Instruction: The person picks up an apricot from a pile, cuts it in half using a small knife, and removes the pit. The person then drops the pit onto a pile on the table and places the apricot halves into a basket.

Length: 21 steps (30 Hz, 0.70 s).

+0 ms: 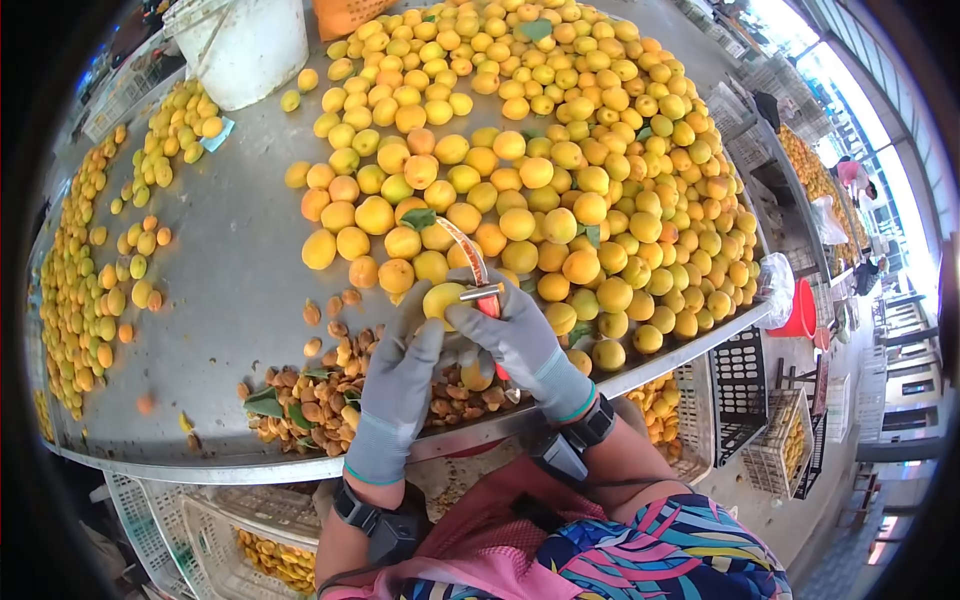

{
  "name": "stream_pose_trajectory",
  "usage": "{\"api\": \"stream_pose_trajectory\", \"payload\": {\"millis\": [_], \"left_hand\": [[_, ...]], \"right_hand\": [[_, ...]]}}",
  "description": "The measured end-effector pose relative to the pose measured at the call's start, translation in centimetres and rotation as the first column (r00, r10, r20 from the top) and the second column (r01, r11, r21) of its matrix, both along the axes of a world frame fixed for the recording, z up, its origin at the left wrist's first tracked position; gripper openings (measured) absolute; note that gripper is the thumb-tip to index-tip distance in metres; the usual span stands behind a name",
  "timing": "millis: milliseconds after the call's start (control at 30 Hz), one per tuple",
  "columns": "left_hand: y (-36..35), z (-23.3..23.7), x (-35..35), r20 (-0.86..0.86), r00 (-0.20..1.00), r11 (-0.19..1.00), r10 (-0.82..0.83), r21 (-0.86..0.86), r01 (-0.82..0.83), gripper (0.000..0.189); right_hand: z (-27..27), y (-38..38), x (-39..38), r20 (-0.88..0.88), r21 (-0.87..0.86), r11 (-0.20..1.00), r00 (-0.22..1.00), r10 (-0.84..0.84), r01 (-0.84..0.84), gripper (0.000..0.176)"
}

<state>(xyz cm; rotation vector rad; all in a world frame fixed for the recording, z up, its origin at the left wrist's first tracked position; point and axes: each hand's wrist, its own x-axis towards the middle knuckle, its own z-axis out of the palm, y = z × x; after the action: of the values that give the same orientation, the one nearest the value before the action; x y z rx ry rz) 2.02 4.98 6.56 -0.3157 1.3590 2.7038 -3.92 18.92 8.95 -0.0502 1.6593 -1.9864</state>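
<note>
Both hands wear grey gloves and meet over the near edge of a metal table (pixel 230 300). My left hand (pixel 395 372) is closed around a yellow apricot (pixel 441 301), thumb and fingers at its sides. My right hand (pixel 528 338) grips a small tool with a red handle (pixel 488 302), a short metal bar across it and a patterned orange-and-white strap; its working end is hidden by the fingers. The right fingertips are right at the apricot. Below and left of the hands lies a heap of brown apricot pits (pixel 305 405) with some green leaves mixed in.
A large pile of apricots (pixel 560 150) spreads over the table's middle and right. More apricots (pixel 80 290) line the far left side. A white bucket (pixel 240 50) stands at the back. Crates of apricot halves (pixel 275 565) sit under the near edge; a red bucket (pixel 800 310) is at right.
</note>
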Motion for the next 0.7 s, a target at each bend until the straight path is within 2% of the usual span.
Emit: {"api": "stream_pose_trajectory", "payload": {"millis": [133,200,333,367,400,433,500,533,600,633,700], "left_hand": [[-0.3,-1.2,-0.4,-0.040,0.999,1.000,0.001,-0.009,-0.002,0.053],[-0.2,-1.2,-0.4,-0.016,1.000,0.984,-0.002,0.179,0.005,0.055],[0.4,-0.1,-0.8,-0.111,0.991,0.987,0.070,0.149,-0.053,0.064],[0.6,0.6,-0.9,-0.243,0.963,0.970,0.119,-0.179,-0.165,0.068],[0.7,1.0,-0.9,-0.380,0.917,0.832,0.118,-0.466,-0.300,0.071],[0.7,0.9,-0.8,-0.382,0.917,0.833,0.114,-0.466,-0.298,0.071],[0.6,0.3,-0.5,-0.408,0.913,0.674,0.019,-0.669,-0.313,0.078],[0.8,0.3,-0.5,-0.406,0.914,0.675,0.018,-0.670,-0.310,0.078],[1.3,0.3,-0.6,-0.405,0.910,0.786,0.087,-0.534,-0.313,0.077],[1.1,-0.1,-0.6,-0.405,0.910,0.786,0.085,-0.534,-0.311,0.077],[0.5,-0.9,-0.8,-0.401,0.916,0.834,-0.009,-0.508,-0.215,0.073]], "right_hand": [[-0.9,-0.2,0.0,-0.058,-0.015,0.999,0.998,0.039,-0.040,0.042],[-0.3,0.5,-0.1,-0.073,-0.041,0.988,0.986,0.147,-0.150,0.047],[-0.7,2.0,-0.1,-0.027,-0.028,0.968,0.968,0.249,-0.249,0.047],[-0.5,1.8,0.3,-0.053,-0.151,0.974,0.985,0.164,-0.170,0.047],[-0.3,1.7,0.5,-0.067,-0.273,0.958,0.995,0.075,-0.091,0.046],[-0.4,1.8,0.5,-0.069,-0.274,0.958,0.995,0.071,-0.087,0.046],[-0.6,2.0,0.6,-0.062,-0.217,0.971,0.994,0.092,-0.103,0.043],[-0.5,2.2,0.5,-0.059,-0.217,0.971,0.994,0.091,-0.101,0.043],[-0.2,2.7,0.3,0.050,-0.211,0.974,0.994,0.097,-0.085,0.043],[-0.7,3.0,0.4,0.050,-0.212,0.974,0.994,0.095,-0.082,0.043],[-1.7,3.3,0.5,0.122,-0.368,0.926,0.984,0.132,-0.079,0.041]]}}
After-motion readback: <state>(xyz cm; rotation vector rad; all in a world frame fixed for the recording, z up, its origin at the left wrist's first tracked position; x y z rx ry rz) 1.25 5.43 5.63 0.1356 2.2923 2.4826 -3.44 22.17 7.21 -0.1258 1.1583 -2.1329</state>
